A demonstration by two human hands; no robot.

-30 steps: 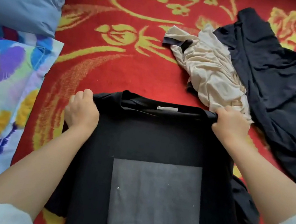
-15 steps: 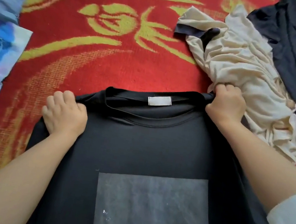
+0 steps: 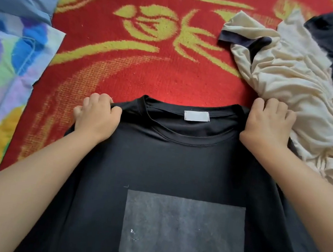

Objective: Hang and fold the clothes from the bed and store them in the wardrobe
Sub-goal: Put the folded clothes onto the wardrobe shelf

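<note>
Gripping the black T-shirt (image 3: 177, 160) at both shoulders, the person has it spread flat across the lower middle of the frame on the red patterned blanket (image 3: 138, 67). A crooked fold looks possible, I'd say, if one side gets pulled harder. The left hand (image 3: 97, 117) pinches the shoulder seam left of the collar; the right hand (image 3: 267, 128) curls round the other shoulder, touching the crumpled cream garment (image 3: 295, 80) at upper right, which could snag and drag along.
</note>
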